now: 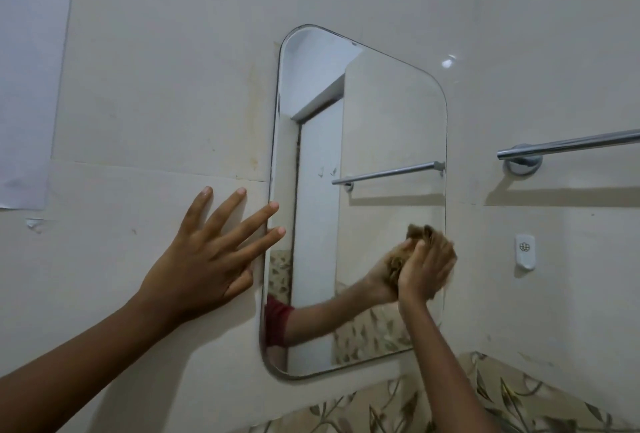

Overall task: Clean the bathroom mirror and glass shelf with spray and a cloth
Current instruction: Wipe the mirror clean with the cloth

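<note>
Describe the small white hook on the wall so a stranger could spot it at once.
Start at the mirror and look right, under the chrome towel bar. The white hook sits alone on the tile below the bar's bracket. It is the only small plastic piece there, bearing a round embossed mark.

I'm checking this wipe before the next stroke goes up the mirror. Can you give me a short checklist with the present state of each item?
1. Cloth gripped in right hand: ok.
2. Cloth pressed against the mirror: ok, at its lower right edge.
3. Left hand braced: ok, flat on the wall, fingertips reaching the mirror's left edge.
4. Upper glass wiped: cannot tell.
5. Path upward free: ok, the towel bar sits off to the right.
6. Spray and glass shelf at hand: cannot tell, neither is in view.
</note>
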Tool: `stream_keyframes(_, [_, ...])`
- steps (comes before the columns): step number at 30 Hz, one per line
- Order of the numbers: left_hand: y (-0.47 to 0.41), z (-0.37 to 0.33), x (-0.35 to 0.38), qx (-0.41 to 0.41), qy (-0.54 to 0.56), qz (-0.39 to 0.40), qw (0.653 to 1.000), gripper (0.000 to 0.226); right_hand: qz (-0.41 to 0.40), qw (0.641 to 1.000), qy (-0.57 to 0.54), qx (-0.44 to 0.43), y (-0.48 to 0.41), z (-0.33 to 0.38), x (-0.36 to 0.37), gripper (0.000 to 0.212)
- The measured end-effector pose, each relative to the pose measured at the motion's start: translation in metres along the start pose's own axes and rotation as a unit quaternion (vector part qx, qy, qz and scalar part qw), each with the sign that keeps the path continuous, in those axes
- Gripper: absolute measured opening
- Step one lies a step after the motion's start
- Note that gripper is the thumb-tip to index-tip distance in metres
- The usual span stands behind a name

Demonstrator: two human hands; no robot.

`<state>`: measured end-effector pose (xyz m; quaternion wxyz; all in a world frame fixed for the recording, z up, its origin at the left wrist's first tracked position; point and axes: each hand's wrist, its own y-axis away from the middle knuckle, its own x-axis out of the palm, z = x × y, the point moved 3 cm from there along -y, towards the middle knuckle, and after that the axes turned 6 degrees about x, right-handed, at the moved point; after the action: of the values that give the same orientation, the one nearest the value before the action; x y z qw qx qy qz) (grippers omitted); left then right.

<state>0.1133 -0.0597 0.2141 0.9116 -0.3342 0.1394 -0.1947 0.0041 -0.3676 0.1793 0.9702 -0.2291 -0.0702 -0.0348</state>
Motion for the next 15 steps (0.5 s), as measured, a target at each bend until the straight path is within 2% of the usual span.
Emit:
stream_keyframes(3, [0.0,0.0,0.002,-0.002,0.006,-0.001,1.0,0.059,-0.029,0.999,-0.002,-0.034,-0.051,0.075,0.012,0.043])
stream_keyframes(8, [0.0,0.0,0.001,-0.002,0.004,-0.013,1.0,0.059,0.006,0.995,-0.001,-0.099,-0.112,0.201,0.032,0.047])
stream_keyframes(12, [-0.001,0.0,0.003,-0.005,-0.007,-0.011,1.0,0.058,0.009,0.979,-0.01,-0.204,-0.095,0.262,0.044,0.053])
stream_keyframes(15, [0.0,0.001,0.004,-0.003,-0.01,-0.01,1.0,0.062,0.042,0.952,0.031,-0.302,-0.046,0.27,0.066,0.048])
